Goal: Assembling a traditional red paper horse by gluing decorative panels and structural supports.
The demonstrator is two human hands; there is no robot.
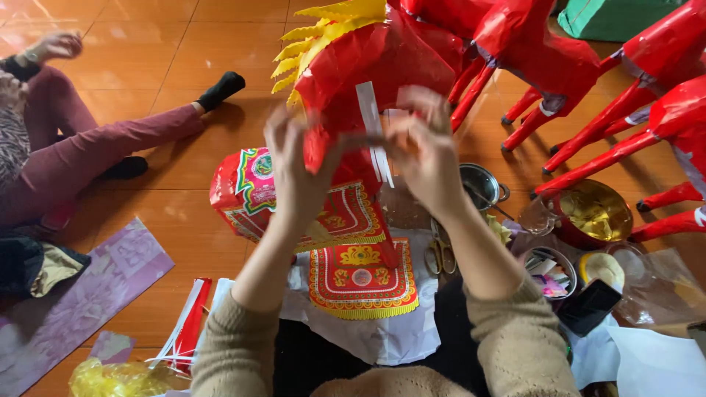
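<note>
Scissors (pixel 441 255) lie on white paper (pixel 390 338) beside a small metal pot (pixel 482 184). A red bowl of gold scraps (pixel 597 213) sits right. Another person's maroon-trousered legs (pixel 110 147) stretch over the tiled floor (pixel 169 44); purple patterned paper (pixel 81 301) lies left.

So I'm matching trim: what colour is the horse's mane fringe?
Yellow, on the red paper horse; mane fringe shows best in the head view.

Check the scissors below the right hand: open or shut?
Shut, as far as visible. The scissors lie flat on the white paper, handles side by side, below the right hand; the blade tips are hidden behind the wrist.
</note>
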